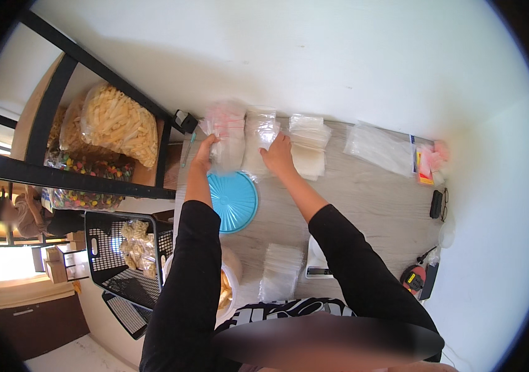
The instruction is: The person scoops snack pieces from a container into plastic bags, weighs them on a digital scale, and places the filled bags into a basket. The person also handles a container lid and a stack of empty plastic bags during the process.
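My left hand grips the left edge of a bundle of clear plastic bags with red lines across them; the bundle looks slightly blurred. Beside it lies a stack of clear bags, with the thumb of my right hand resting at its right side. The fingers of that hand are apart from the thumb and close around nothing that I can see. Right of it is another stack of clear bags. A round turquoise ridged lid sits just below the bundle, partly behind my left sleeve.
A tub of pale snacks stands by my left forearm. Nearer me are more clear bags and a white device, partly under my right sleeve. A black crate and a shelf of snack bags are left. Another person sits beyond.
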Demonstrator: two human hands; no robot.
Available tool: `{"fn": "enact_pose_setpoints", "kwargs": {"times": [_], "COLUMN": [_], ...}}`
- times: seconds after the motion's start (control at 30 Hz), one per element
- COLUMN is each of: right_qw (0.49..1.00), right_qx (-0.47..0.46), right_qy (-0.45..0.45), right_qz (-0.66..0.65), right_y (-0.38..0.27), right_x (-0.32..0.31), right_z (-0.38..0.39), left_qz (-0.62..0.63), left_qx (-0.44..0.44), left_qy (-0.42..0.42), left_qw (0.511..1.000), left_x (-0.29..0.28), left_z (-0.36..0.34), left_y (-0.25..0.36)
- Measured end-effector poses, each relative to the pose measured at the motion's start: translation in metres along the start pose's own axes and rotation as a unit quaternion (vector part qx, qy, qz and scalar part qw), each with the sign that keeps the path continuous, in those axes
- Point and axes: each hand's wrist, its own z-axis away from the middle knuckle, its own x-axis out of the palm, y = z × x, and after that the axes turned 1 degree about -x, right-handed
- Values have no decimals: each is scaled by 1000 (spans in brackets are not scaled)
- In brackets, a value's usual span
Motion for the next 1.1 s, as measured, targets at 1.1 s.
{"fn": "enact_pose_setpoints", "kwargs": {"times": [1.1], "right_qw": [904], "right_qx": [235], "right_qy": [-66], "right_qz": [-350], "right_y": [-9], "right_x": [36], "right_z": [-32], "left_qz": [-80], "left_qx": [26], "left_qy": [-39], "left_qw": [996], "left_x": [28], "left_z": [-4], "left_y": [-2]}}
